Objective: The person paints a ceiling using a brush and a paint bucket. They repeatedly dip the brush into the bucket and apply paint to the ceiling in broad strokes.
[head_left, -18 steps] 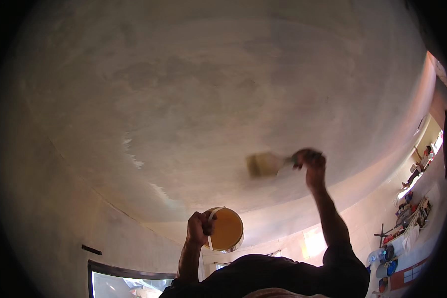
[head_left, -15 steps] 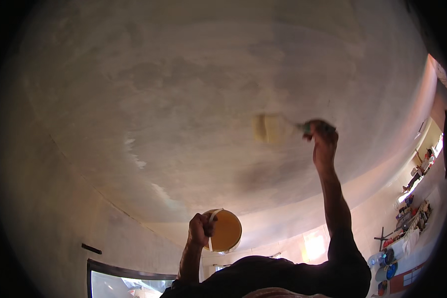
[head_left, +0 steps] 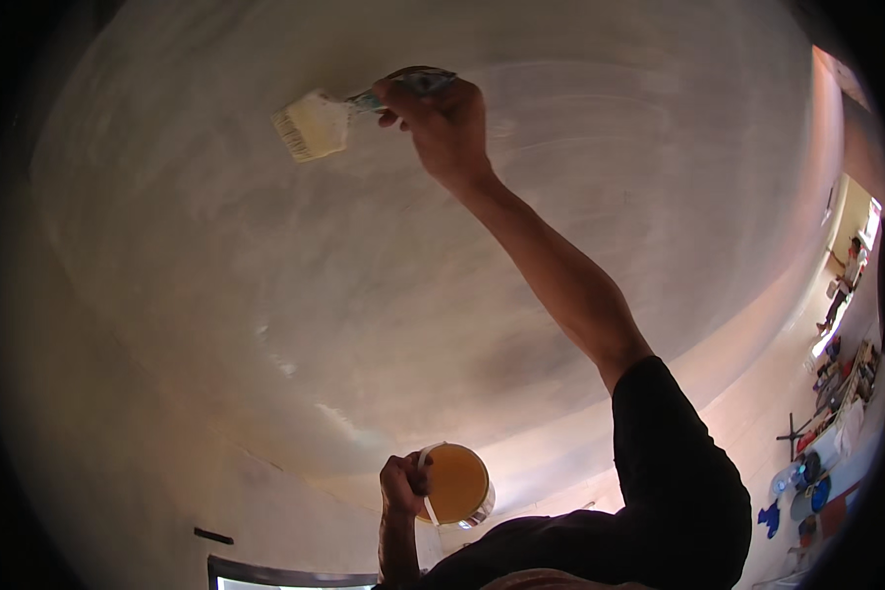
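A wide paintbrush with pale bristles and a dark green handle is gripped in my right hand. That arm reaches far up across the view, and the bristles are at the grey-beige plastered surface, pointing left; I cannot tell how firmly they touch. Low in the middle, my left hand is closed round the white band of a round bucket. Its yellow-orange interior faces the view. Faint wet-looking streaks cross the surface right of the brush, and whitish patches lie farther down on the left.
A dark-framed opening is at the lower left, with a small dark slot above it. At the far right, another person sits by a bright opening. Below them are assorted items, including a blue container.
My right hand has swept the brush up and to the left, stretching the arm out. The bucket in my left hand sits slightly lower and farther right in view.
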A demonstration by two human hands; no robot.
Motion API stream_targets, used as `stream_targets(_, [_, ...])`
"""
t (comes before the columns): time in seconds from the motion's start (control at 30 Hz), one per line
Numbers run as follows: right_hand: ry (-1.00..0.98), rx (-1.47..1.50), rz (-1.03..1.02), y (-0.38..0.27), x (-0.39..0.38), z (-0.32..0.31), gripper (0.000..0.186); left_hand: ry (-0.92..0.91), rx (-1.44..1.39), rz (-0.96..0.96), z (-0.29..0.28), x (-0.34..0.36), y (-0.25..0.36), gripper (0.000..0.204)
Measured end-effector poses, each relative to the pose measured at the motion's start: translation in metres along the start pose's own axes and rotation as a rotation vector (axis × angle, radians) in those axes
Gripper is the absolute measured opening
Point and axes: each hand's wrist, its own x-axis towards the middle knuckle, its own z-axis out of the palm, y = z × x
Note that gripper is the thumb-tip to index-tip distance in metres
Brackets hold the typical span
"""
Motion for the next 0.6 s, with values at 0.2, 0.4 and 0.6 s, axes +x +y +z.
stream_targets(0.2, [0.123, -0.208, -0.01, -0.002, 0.026, -0.067, 0.019, -0.048, 0.049, -0.052, 0.0, -0.002, 0.011, 0.035])
stream_targets(0.4, [0.346, -0.483, -0.107, -0.054, 0.046, -0.239, 0.023, -0.051, 0.056, -0.085, -0.015, -0.004, 0.017, 0.037])
stream_targets(0.6, [0.669, -1.029, -0.167, -0.137, 0.073, -0.41, 0.023, -0.058, 0.114, -0.076, -0.009, -0.004, 0.025, 0.037])
